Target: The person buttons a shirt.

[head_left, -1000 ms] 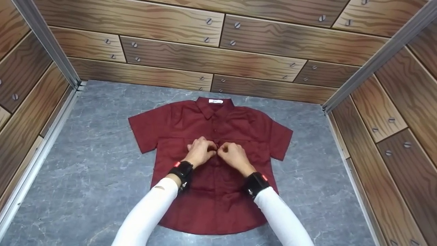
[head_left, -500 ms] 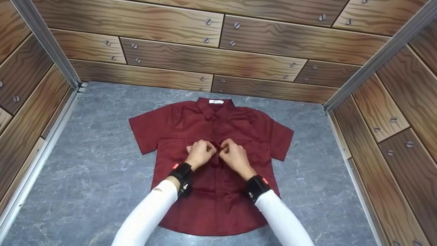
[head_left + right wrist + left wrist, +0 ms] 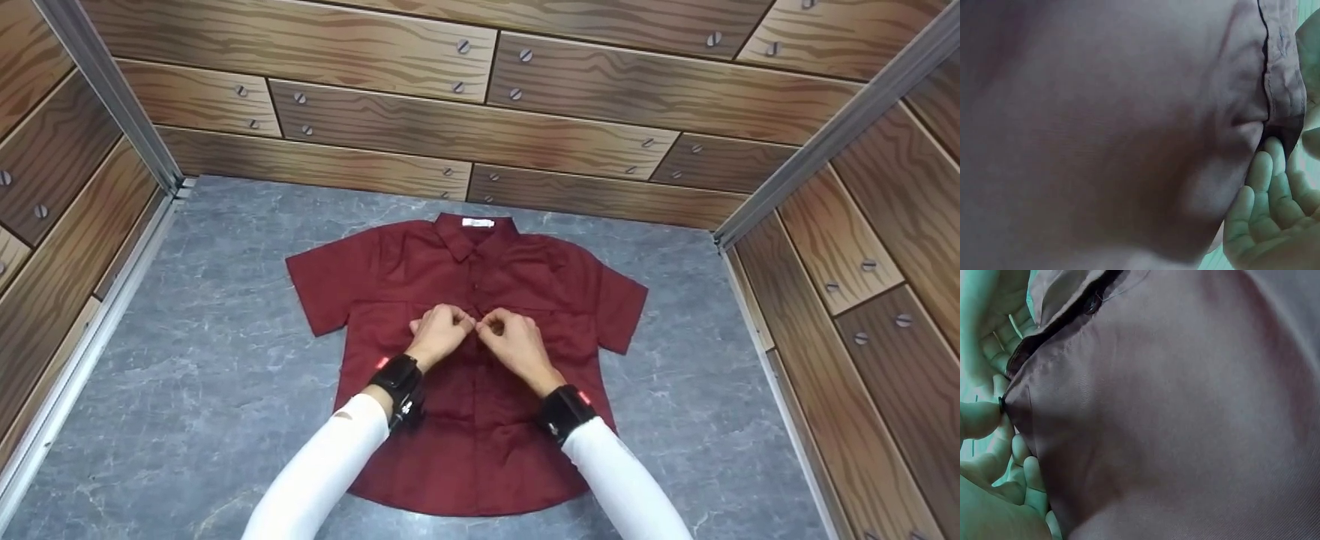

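A dark red short-sleeved shirt (image 3: 420, 480) lies front up, collar away from me. At its front placket, around chest height, my left hand (image 3: 441, 331) pinches the cloth between thumb and fingers. Close beside it, my right hand (image 3: 516, 341) pinches the placket too, and the fingertips of both hands nearly meet. The left wrist view shows a small dark button (image 3: 1001, 404) edge-on at the fingertips. Another button (image 3: 1093, 305) sits higher along the raised cloth edge. In the right wrist view, fingers (image 3: 1261, 171) reach under the folded placket (image 3: 1285, 84).
The shirt is spread on a grey marbled surface (image 3: 195, 360). Wood-patterned panels (image 3: 390, 112) stand at the back and both sides, joined by metal corner posts (image 3: 112, 97). A white label (image 3: 478, 223) shows inside the collar.
Both hands stay at the same spot on the placket. Half a second ago the fingertips were slightly further apart; now they are closer together. The shirt lies as before.
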Demonstrator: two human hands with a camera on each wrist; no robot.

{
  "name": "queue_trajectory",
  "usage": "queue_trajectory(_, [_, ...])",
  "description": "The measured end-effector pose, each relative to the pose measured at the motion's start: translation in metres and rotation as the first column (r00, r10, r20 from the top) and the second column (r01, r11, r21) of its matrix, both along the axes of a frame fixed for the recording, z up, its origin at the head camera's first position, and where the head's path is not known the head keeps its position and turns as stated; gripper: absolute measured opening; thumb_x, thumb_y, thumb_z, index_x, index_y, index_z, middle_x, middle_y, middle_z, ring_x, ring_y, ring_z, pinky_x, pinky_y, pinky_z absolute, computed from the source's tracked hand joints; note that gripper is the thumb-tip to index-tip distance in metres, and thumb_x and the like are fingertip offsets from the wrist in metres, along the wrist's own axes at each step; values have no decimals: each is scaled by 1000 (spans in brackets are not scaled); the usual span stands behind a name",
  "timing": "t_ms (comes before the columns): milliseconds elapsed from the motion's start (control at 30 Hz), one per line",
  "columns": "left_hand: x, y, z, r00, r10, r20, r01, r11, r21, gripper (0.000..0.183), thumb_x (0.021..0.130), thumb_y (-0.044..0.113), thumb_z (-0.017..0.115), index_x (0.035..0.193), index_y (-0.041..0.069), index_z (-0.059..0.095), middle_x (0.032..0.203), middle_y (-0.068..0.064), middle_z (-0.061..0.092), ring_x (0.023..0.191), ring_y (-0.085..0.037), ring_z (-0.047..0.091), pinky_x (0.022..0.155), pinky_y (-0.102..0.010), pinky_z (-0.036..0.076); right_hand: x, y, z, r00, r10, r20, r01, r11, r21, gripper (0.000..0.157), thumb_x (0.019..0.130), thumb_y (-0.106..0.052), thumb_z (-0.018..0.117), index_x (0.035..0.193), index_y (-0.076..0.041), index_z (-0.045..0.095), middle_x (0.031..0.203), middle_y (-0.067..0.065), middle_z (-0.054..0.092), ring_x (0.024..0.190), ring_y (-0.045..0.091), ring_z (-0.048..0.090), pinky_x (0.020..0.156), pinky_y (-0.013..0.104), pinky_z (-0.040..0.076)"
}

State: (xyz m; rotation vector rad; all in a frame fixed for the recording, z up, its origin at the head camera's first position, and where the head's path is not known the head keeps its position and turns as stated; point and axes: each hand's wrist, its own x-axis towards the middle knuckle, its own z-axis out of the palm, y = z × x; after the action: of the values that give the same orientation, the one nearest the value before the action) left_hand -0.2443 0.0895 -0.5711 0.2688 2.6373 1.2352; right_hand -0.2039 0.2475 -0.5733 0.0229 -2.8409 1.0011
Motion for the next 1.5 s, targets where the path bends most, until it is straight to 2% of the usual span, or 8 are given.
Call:
queue_trajectory(433, [3,1,4,1000,-19,3,19,999,-26,17,90,26,60,89,17,75,96,3,73,98,-22,65,91,-50,32,-3,5,1,994,91,65,-86,994,-73,10,86,-31,69,85,-22,71,81,-9,69,71,6,60,66,26,49])
queue_trajectory(600, [4,-5,1,995,-63,-74,65,998,23,15,90,27,63,92,21,76,97,5,71,97,-19,64,88,-49,34,-4,6,2,992,105,68,-99,991,-91,8,87,-27,66,85,-21,71,83,-8,70,73,7,60,68,26,49])
queue_trajectory(800, [6,-14,-7,968,-179,-179,194,979,70,23,86,24,71,109,24,75,100,5,67,100,-16,62,84,-43,36,-6,11,3,988,104,111,-84,982,-169,6,88,-25,65,86,-21,70,81,-8,67,72,9,59,68,26,46])
queue_trajectory(1000, [3,-15,-10,956,-168,-240,184,982,46,16,84,24,74,99,24,78,95,6,68,96,-17,62,80,-40,35,-8,11,3,983,121,136,-92,974,-206,6,87,-22,64,86,-20,69,78,-7,65,70,8,58,66,24,45])
queue_trajectory(1267, [2,-15,-15,968,-134,-211,150,987,61,13,86,26,72,96,23,78,94,7,70,96,-16,65,82,-42,37,-5,13,4,979,134,156,-99,972,-214,4,88,-20,67,91,-18,68,85,-4,67,76,10,60,70,27,47])
queue_trajectory(1367, [2,-15,-15,972,-136,-194,151,986,65,13,86,25,72,96,22,78,95,5,70,97,-17,65,83,-45,38,-3,15,5,975,128,181,-86,971,-222,12,88,-17,68,98,-15,64,85,-2,67,78,12,62,72,29,48])
queue_trajectory(1500, [2,-15,-15,972,-157,-176,169,984,53,14,87,25,70,98,22,78,96,4,69,99,-18,64,85,-47,37,-1,17,7,977,81,199,-39,977,-209,21,87,-18,70,105,-12,62,82,-2,68,78,12,64,72,29,49])
